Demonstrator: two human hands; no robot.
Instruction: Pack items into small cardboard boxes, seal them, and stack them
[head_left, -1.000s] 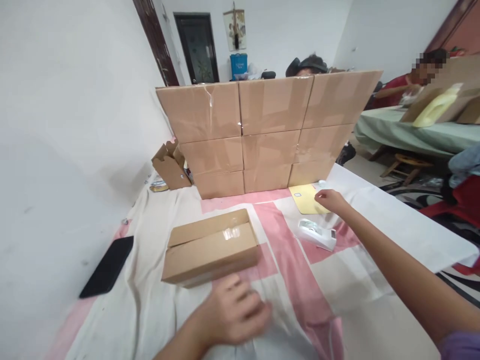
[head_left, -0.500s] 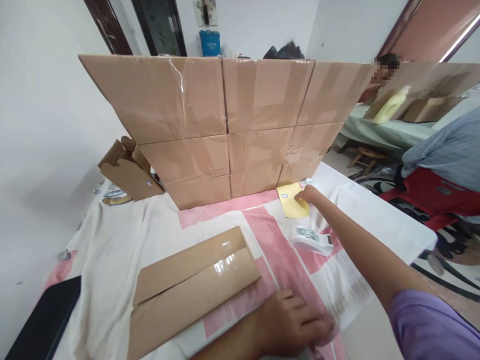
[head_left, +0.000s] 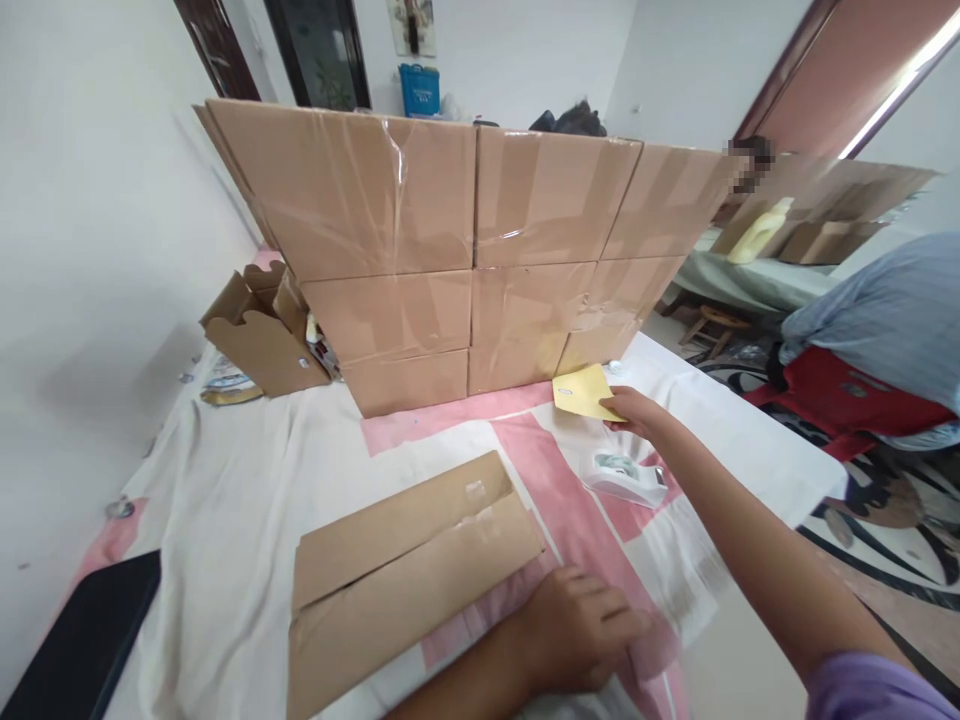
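Observation:
My right hand (head_left: pixel 632 410) is stretched out to the far side of the cloth and pinches the right edge of a yellow sheet (head_left: pixel 581 391). The sheet carries a small printed mark and tilts up at the pinched edge. In front of it lies a white tape dispenser (head_left: pixel 626 478). My left hand (head_left: pixel 577 630) rests low on the pink and white cloth (head_left: pixel 232 480) with its fingers curled; what is under them is hidden. Left of that hand lies a flat, closed cardboard box (head_left: pixel 412 570) with clear tape across its seam.
A wall of stacked, taped cartons (head_left: pixel 390 200) stands along the back. An open cardboard holder (head_left: pixel 262 330) is at the left, and a black flat device (head_left: pixel 90 640) lies at the near left. A person in a blue shirt (head_left: pixel 885 330) sits at the right by a red chair (head_left: pixel 862 390).
My right hand has pulled the yellow sheet's edge up off the cloth, where it lay flatter before. My left hand stays in about the same place. The view has shifted slightly.

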